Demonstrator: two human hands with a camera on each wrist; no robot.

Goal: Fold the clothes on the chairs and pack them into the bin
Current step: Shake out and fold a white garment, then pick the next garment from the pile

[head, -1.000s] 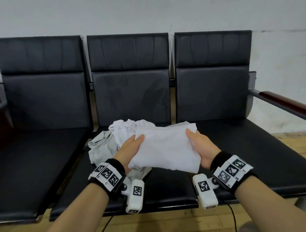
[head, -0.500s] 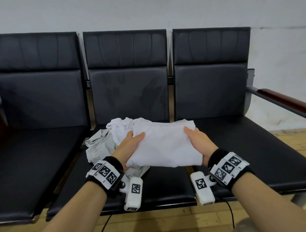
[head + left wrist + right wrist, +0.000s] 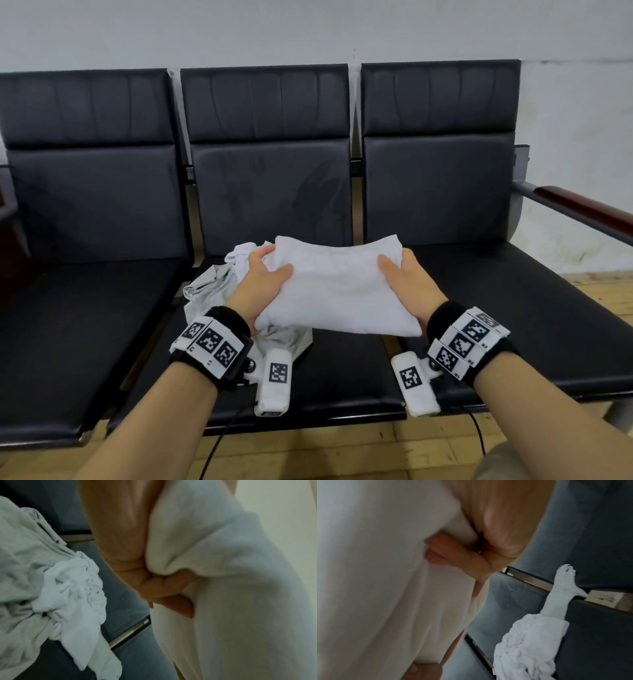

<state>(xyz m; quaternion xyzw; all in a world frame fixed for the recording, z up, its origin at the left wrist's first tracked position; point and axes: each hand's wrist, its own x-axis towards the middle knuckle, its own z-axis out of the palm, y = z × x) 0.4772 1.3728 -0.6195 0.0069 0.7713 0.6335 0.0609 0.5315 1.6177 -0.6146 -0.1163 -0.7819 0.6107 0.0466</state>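
A folded white garment (image 3: 337, 287) hangs in the air above the middle black chair (image 3: 342, 377). My left hand (image 3: 263, 284) grips its left edge, thumb on top and fingers curled underneath, as the left wrist view shows on the garment (image 3: 240, 588). My right hand (image 3: 407, 284) grips the right edge the same way; the right wrist view shows the fingers (image 3: 447, 553) pressed into the cloth (image 3: 376, 574). A crumpled pile of white and pale grey clothes (image 3: 219, 287) lies on the middle seat behind and under my left hand. No bin is in view.
Three black padded chairs stand in a row against a white wall. The left seat (image 3: 75, 335) and the right seat (image 3: 534, 318) are bare. A brown armrest (image 3: 582, 205) sticks out at the right end. A wooden floor (image 3: 342, 452) runs in front.
Both hands have lifted the folded garment a little and carried it slightly away from me. The grip on both edges is unchanged.
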